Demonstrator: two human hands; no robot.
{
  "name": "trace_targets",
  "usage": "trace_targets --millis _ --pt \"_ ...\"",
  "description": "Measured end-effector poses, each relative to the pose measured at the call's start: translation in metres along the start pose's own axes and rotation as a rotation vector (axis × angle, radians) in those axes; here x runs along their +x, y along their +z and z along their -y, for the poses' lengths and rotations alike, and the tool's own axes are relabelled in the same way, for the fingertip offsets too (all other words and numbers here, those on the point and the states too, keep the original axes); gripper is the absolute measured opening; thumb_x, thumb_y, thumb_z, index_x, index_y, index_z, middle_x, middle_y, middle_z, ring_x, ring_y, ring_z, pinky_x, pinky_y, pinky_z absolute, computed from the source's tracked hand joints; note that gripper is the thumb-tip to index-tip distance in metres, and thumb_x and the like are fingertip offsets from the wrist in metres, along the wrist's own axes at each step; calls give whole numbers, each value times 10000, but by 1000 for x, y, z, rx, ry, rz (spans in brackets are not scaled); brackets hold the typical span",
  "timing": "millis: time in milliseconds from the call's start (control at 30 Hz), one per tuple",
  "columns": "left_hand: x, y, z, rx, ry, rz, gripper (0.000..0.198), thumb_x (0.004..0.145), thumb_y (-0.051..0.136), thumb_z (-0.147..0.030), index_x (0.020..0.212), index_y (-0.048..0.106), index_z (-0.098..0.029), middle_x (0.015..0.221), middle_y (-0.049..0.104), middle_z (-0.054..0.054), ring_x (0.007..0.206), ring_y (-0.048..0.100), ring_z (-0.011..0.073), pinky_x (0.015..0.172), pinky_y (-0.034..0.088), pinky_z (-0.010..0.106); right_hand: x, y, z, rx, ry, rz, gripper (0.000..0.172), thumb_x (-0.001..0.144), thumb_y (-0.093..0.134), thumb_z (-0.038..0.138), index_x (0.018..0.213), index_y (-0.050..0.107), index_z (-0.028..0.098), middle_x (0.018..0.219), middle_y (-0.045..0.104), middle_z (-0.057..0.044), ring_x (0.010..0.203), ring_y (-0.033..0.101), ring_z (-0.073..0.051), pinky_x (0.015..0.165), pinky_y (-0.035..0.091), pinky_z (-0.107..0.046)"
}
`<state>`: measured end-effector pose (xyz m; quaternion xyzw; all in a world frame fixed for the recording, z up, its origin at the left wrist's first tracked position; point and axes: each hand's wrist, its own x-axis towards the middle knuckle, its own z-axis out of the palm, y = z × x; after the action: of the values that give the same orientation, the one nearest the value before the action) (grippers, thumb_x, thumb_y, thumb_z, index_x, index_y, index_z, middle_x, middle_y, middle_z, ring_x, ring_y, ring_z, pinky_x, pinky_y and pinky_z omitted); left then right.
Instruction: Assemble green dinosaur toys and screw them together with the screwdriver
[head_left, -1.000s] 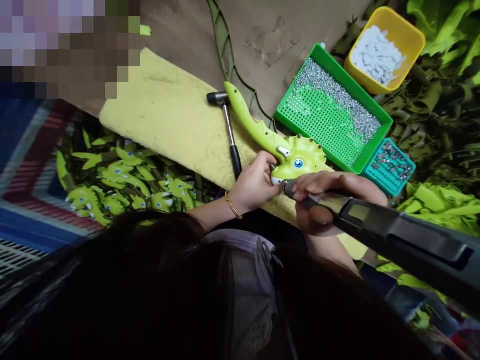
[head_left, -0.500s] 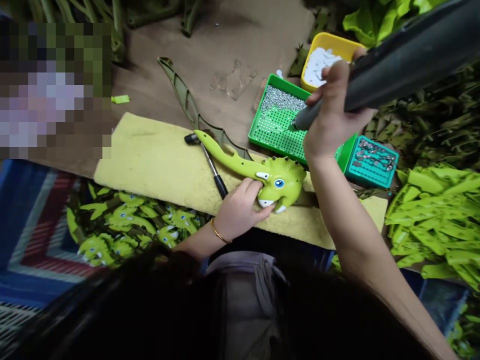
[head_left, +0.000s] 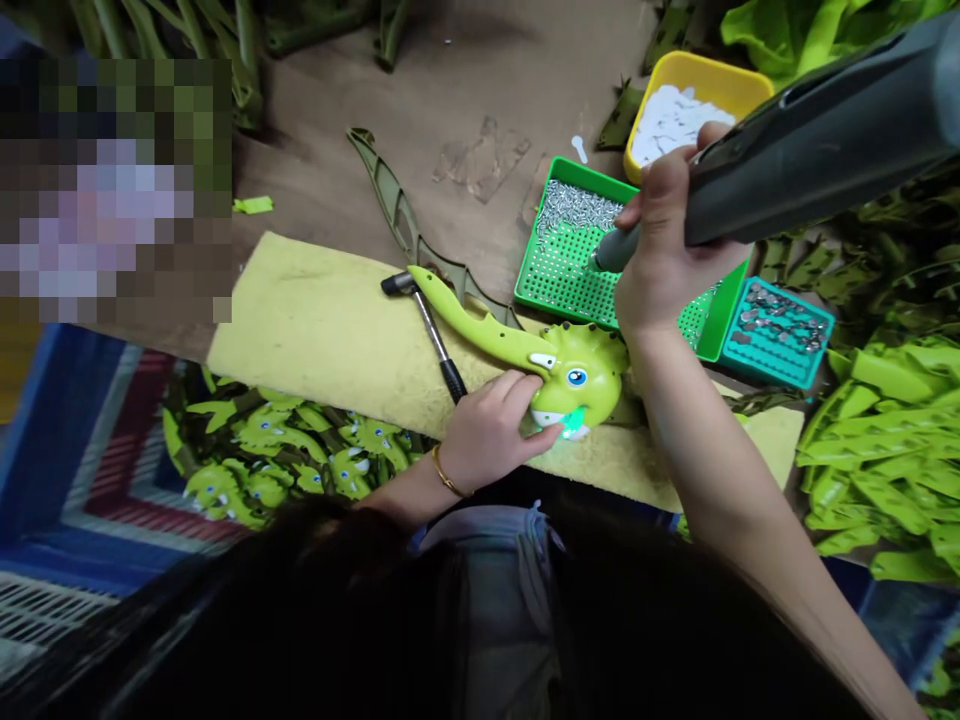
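My left hand [head_left: 491, 432] grips the head of a lime-green plastic dinosaur toy [head_left: 577, 378], whose long tail lies across a yellow foam pad [head_left: 315, 315]. A green light glows at the toy's mouth. My right hand [head_left: 658, 250] is shut around a dark grey electric screwdriver [head_left: 810, 160]. Its tip sits over a green perforated tray [head_left: 562, 285] holding small silver screws, well away from the toy. Whether the tip touches the tray is hard to tell.
A small hammer [head_left: 431, 335] lies beside the toy on the pad. Around it are a teal tray of screws [head_left: 776, 335], a yellow bin of white pieces [head_left: 694, 120], an olive dinosaur crest [head_left: 397, 205], and piles of green toys and parts [head_left: 277, 450].
My right hand has carried the screwdriver from the toy's mouth to above the green tray. The toy's mouth now glows green. The view has also shifted.
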<state>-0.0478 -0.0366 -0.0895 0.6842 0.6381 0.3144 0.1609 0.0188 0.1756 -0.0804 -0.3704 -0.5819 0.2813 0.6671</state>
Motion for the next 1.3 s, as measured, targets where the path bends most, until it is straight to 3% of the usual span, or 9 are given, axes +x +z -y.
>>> trace_targets --millis 200,333,567,667,767,833,900,1067,1300 --pt "-4 1 0 -71 -68 25 443 832 650 -465 1108 572 -127 1000 695 107 930 684 236 800 568 342 -1 -3 4 24 43 25 660 713 583 756 1107 508 232 802 557 22 522 509 -70 555 493 -280" --pt "-2 1 0 -57 -60 20 412 837 638 -482 1067 606 -142 962 699 91 886 688 223 774 567 324 -2 -6 -2 4 122 132 604 769 503 758 1040 546 220 747 554 24 547 547 -80 597 530 -297" --pt "2 0 -3 -147 -91 90 362 820 667 -456 998 593 -148 906 671 88 879 663 233 796 560 366 -2 -5 13 104 -21 58 444 737 653 656 872 559 244 647 505 63 479 505 -70 467 453 -254" --pt "0 -2 -4 -344 -248 128 430 746 751 -427 1016 537 -170 892 657 67 821 668 216 765 571 374 -2 -6 10 177 -21 69 365 751 698 561 870 568 242 658 519 69 475 508 -58 466 450 -238" --pt "1 -10 -1 -766 -608 -21 500 712 775 -391 1013 420 -208 827 632 3 694 669 157 681 589 329 1 -6 11 233 -13 56 353 749 723 513 931 580 248 708 546 66 477 507 -46 462 448 -226" --pt "6 -17 4 -1035 -813 -211 504 725 755 -343 1009 355 -227 827 630 -20 712 691 148 732 603 342 3 -9 22 253 -12 45 379 758 703 538 997 578 272 784 573 60 492 520 -38 462 450 -219" --pt "14 -24 7 -1202 -912 -326 526 726 743 -277 1058 338 -234 848 642 -21 762 711 156 825 597 384 2 -14 44 283 -30 31 337 793 669 533 1035 579 317 836 593 69 497 530 -25 463 442 -207" --pt "31 -22 10 -1334 -933 -291 596 733 719 -186 1206 358 -222 858 645 -9 780 704 157 898 569 422 -20 -33 97 354 3 183 221 826 668 444 1035 644 377 838 642 80 484 519 -35 438 435 -207" --pt "35 -15 10 -1345 -890 -274 482 769 672 -139 1158 400 -220 898 656 5 778 692 149 865 586 422 -44 -40 91 303 -11 339 327 809 663 470 1122 599 402 859 633 52 653 630 -114 590 564 -292"
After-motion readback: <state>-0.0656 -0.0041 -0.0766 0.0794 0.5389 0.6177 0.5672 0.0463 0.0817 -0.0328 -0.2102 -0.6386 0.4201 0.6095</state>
